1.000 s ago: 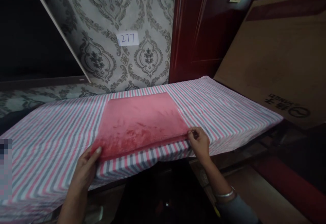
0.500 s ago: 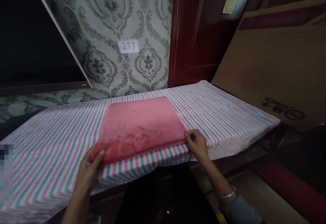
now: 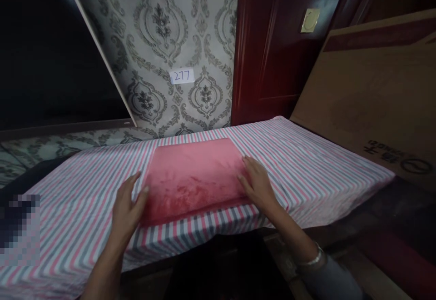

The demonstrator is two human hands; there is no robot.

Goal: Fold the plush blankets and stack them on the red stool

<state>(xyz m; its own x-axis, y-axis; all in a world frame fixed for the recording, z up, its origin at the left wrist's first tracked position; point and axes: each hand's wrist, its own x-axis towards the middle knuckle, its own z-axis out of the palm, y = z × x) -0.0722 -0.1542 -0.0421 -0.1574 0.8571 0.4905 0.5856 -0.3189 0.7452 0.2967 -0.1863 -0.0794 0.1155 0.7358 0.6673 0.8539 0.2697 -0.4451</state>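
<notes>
A folded pink plush cloth (image 3: 194, 168) lies flat in a rectangle near the front edge of the striped tablecloth (image 3: 293, 154). Darker brushed patches mark its near half. At its left side is my left hand (image 3: 127, 204), fingers apart, with the thumb by the cloth's edge; whether it touches is unclear. My right hand (image 3: 257, 182) rests at the right edge, thumb and fingers spread, the fingertips on or just over the cloth. Neither hand grips anything.
A dark screen (image 3: 57, 54) hangs at the left wall. A paper label (image 3: 181, 76) reading 277 is on the patterned wallpaper. Behind stands a dark red door (image 3: 269, 45); a large cardboard box (image 3: 374, 91) leans at the right.
Both hands have let go of the cloth's near corners and moved up along its sides, fingers opening. The view has shifted slightly, so the scene sits lower and further right.
</notes>
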